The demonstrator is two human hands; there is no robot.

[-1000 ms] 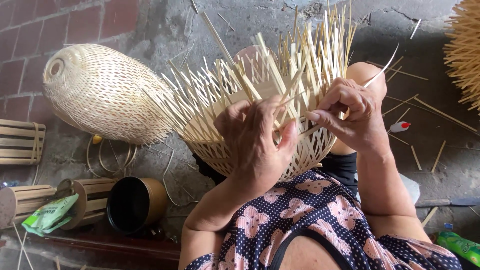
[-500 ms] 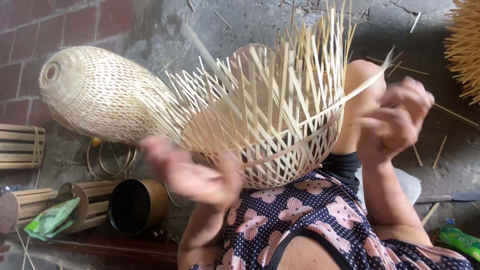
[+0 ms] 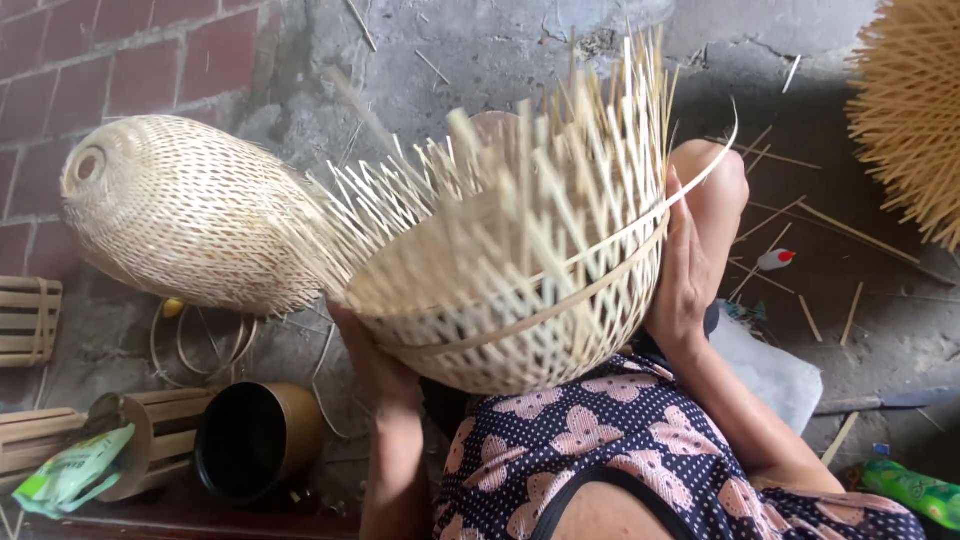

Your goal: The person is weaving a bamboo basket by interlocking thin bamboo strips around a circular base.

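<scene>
Half-woven basket point(image 3: 520, 300) held in the lap, tilted, mouth turned left and up, loose bamboo spokes point(image 3: 590, 130) fanning above the rim. Right hand point(image 3: 685, 275) flat against the basket's right wall, fingers point(image 3: 672, 215) extended upward along the weave, palm pressing, not curled around anything. Thin strip point(image 3: 712, 165) arcing out just above those fingertips, running round the rim. Left hand point(image 3: 375, 355) under the basket's lower left edge, supporting it from below; fingers hidden behind the weave, so grip cannot be told. Finished woven lampshade-like form point(image 3: 185, 215) lying just left of the left hand, touching or overlapping the spokes. Dark round pot point(image 3: 250, 440) below the left wrist, near a green packet point(image 3: 70, 470) and slatted wooden frames point(image 3: 25, 320) farther left. Small white bottle with red cap point(image 3: 775, 260) on the floor right of the right hand, among scattered splints. Another spoked bundle point(image 3: 915, 110) well apart at upper right. Green bottle point(image 3: 915, 490) at lower right, beyond the right elbow. Basket image blurred.
</scene>
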